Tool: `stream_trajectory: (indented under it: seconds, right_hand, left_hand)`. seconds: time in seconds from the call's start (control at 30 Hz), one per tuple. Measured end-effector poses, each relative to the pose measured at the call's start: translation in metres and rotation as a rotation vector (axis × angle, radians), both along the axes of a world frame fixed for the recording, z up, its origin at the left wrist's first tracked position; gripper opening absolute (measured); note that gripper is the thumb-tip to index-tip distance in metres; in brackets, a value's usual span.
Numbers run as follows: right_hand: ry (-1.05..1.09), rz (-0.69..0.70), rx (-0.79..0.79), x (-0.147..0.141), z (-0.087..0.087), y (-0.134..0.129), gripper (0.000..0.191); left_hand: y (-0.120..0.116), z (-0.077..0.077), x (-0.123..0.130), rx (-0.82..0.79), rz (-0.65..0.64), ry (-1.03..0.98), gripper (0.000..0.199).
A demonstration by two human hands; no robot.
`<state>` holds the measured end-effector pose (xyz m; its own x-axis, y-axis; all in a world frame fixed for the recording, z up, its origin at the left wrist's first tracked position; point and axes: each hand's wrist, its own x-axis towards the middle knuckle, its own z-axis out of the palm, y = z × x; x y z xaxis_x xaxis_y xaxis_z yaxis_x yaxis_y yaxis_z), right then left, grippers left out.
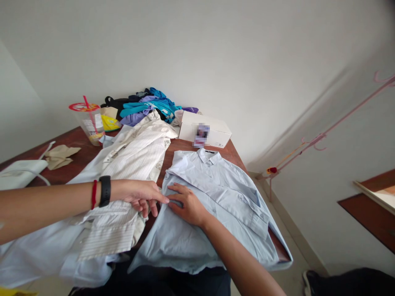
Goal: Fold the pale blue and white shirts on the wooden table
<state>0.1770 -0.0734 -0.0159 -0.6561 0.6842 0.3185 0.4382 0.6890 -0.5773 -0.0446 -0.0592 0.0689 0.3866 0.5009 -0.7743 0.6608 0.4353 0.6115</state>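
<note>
A light blue collared shirt (216,176) lies on the brown table (236,158), one sleeve folded diagonally across its front. My right hand (187,203) rests on the shirt's left part, fingers spread, nothing held. At the shirt's left edge is my left hand (145,197), reaching in from the left with its fingers apart, its forefinger close to the right hand's fingers. Beneath and beside the left hand lies a pile of white clothes, with a striped shirt (135,160) on top. The left wrist wears a black band and a red cord.
Behind stand a white box (188,125) and a heap of blue and purple clothes (154,107). On the left are a plastic cup (92,127), crumpled paper (60,156) and a white device with a cable (27,168). A pink rack (339,121) leans right.
</note>
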Motion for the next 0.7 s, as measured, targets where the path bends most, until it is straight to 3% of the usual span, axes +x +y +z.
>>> stream_trajectory:
  seconds: [0.17,0.37,0.47,0.63,0.7]
  right_hand:
    - [-0.054,0.04,-0.01,0.0,0.004,-0.001,0.032]
    - [-0.108,0.048,-0.022,0.001,0.006,-0.002,0.043]
    - [-0.151,0.048,-0.006,0.001,0.006,-0.003,0.047]
    - [-0.264,0.053,0.013,0.0,0.009,-0.004,0.048]
    - [-0.307,0.047,0.026,-0.001,0.01,-0.005,0.048]
  left_hand:
    - [-0.003,-0.005,0.004,0.056,-0.067,0.072,0.034]
    - [-0.019,-0.001,0.011,0.052,-0.052,0.062,0.024]
    - [-0.038,-0.001,0.014,0.003,-0.083,0.046,0.029]
    - [-0.07,-0.007,0.012,0.053,-0.243,0.079,0.046]
    - [-0.081,-0.009,0.009,0.058,-0.228,0.083,0.052]
